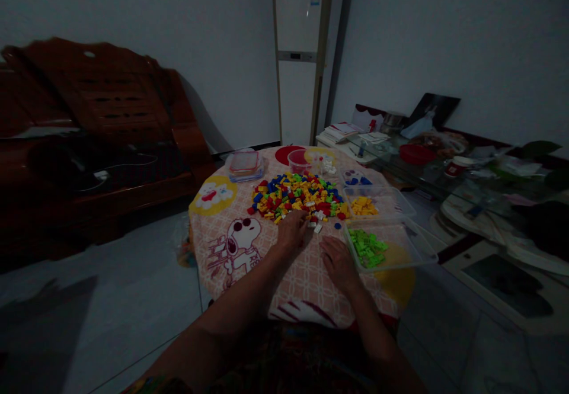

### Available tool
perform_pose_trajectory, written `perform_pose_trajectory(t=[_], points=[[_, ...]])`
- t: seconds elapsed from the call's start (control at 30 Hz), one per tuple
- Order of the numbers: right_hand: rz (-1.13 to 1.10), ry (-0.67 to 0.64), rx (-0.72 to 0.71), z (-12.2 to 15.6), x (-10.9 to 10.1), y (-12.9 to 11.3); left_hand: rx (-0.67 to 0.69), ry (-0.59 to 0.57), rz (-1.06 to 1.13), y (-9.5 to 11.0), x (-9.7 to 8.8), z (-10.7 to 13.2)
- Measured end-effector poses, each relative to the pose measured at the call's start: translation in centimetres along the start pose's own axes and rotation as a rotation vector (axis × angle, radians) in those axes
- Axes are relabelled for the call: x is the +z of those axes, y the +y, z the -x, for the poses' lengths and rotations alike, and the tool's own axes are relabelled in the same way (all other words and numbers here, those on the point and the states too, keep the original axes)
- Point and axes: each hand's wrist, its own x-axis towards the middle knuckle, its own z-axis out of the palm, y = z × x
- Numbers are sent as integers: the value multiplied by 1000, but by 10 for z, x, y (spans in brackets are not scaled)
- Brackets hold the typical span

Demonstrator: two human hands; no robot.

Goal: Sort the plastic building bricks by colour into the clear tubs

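Note:
A heap of small bricks point(299, 196) in red, yellow, blue and green lies in the middle of a small table point(231, 263) covered with a cartoon-print cloth. My left hand point(291, 229) rests at the near edge of the heap, fingers curled down onto the bricks; what they hold is hidden. My right hand point(338, 260) lies flat on the cloth, fingers spread, just left of a clear tray of green bricks point(402, 259). Behind it stand a clear tray of yellow bricks point(400, 199) and one of blue bricks point(355, 178).
Clear lidded boxes point(244, 164) and a red-tinted tub point(297, 160) stand at the table's far side. A dark wooden sofa point(102, 133) is to the left. A cluttered glass table point(444, 169) sits to the right. A white floor-standing air conditioner point(297, 56) stands behind.

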Motion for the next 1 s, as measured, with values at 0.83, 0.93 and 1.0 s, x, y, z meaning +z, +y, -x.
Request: perform_pose_trajectory(t=[0.83, 0.93, 1.0], points=[[-13, -8, 6, 0, 3, 1, -4, 46, -206, 6, 1, 4], [-10, -1, 2, 0, 3, 1, 5, 33, -32, 19, 7, -7], [-7, 8, 2, 0, 2, 1, 10, 14, 76, 31, 15, -16]])
